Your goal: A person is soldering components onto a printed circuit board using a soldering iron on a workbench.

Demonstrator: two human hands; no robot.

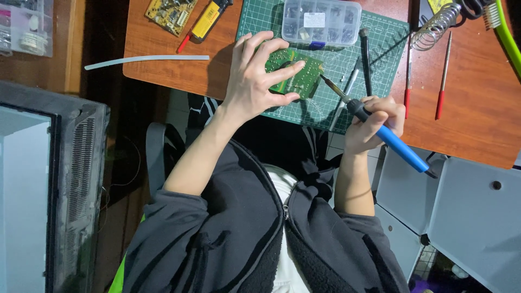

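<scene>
Circuit board (296,73) on cutting mat (380,49), parts box (321,20) behind it

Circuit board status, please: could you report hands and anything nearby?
Left hand grips circuit board. Right hand holds soldering iron, tip at board edge. Parts box behind.

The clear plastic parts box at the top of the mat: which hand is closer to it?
Left. The left hand holds the green circuit board just below the parts box; the right hand, holding the soldering iron, sits farther down.

Counted on the tabletop (477,119): two circuit boards, green (296,73) and yellow (170,13); two red-handled screwdrivers (440,100); one blue soldering iron (391,138); one clear compartment box (321,21); one cutting mat (380,49).
</scene>
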